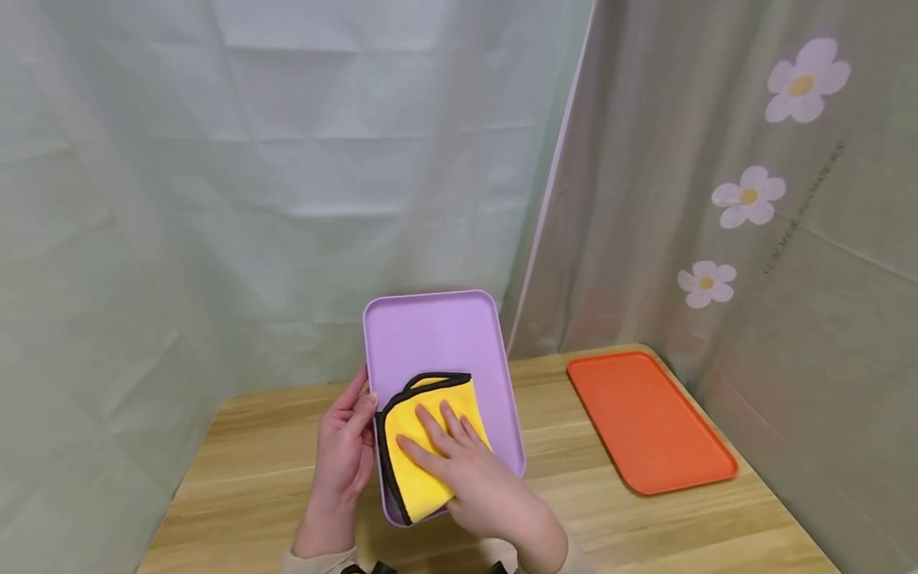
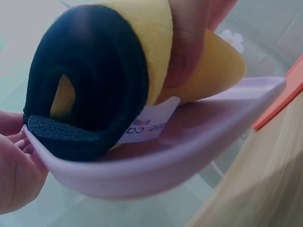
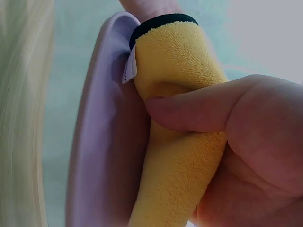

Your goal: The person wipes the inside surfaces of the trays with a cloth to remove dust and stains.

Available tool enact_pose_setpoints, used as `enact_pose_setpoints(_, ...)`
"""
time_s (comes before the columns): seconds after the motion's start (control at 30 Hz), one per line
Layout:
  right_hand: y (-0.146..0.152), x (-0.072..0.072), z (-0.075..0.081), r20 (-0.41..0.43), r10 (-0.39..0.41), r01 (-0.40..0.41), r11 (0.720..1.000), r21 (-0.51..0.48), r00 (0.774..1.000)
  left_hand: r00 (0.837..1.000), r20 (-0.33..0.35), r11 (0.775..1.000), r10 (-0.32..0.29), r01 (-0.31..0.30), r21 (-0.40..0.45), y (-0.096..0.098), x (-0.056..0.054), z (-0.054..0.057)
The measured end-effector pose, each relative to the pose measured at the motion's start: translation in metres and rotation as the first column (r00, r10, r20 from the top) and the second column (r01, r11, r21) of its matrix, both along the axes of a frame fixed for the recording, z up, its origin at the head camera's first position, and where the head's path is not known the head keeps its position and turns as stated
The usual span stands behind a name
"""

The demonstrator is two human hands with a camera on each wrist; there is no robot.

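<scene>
While the left hand (image 1: 343, 450) is pinching the left rim of the purple tray (image 1: 437, 335), the right hand (image 1: 484, 482) is spreading its fingers across the yellow cloth (image 1: 419, 488) on that tray's lower half. A white tag (image 2: 149, 124) is poking out between cloth and purple tray. Right of the purple tray, an orange tray (image 1: 653, 422) is lying on the tabletop (image 1: 552, 446).

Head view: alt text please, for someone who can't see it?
A left hand holds a purple tray by its edge while a right hand holds a black-edged yellow cloth against it. An orange tray lies on the wooden table to the right.
</scene>
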State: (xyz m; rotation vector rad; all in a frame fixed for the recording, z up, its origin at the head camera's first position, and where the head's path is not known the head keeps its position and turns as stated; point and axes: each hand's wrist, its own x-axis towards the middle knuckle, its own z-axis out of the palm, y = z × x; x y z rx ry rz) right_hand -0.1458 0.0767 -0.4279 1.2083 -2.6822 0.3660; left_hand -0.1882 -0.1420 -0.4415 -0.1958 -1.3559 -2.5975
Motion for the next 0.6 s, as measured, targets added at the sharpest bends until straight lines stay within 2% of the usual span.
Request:
enact_pose_setpoints(0.23, 0.004, -0.006, 0.001, -0.020, 0.010, -0.010, 1.000, 0.012, 1.000, 0.999, 0.009, 0.999, 0.038, -0.038, 0.022, 0.001, -0.002, 0.001)
enact_pose_setpoints(0.43, 0.011, -0.009, 0.003, -0.014, 0.012, -0.012, 1.000, 0.013, 1.000, 0.999, 0.005, 0.998, 0.036, -0.036, 0.043, 0.000, -0.005, 0.002)
enact_pose_setpoints(0.6, 0.013, -0.008, 0.005, -0.008, 0.019, -0.019, 1.000, 0.003, 1.000, 0.999, 0.006, 0.997, 0.036, -0.037, 0.066, -0.004, -0.002, 0.001)
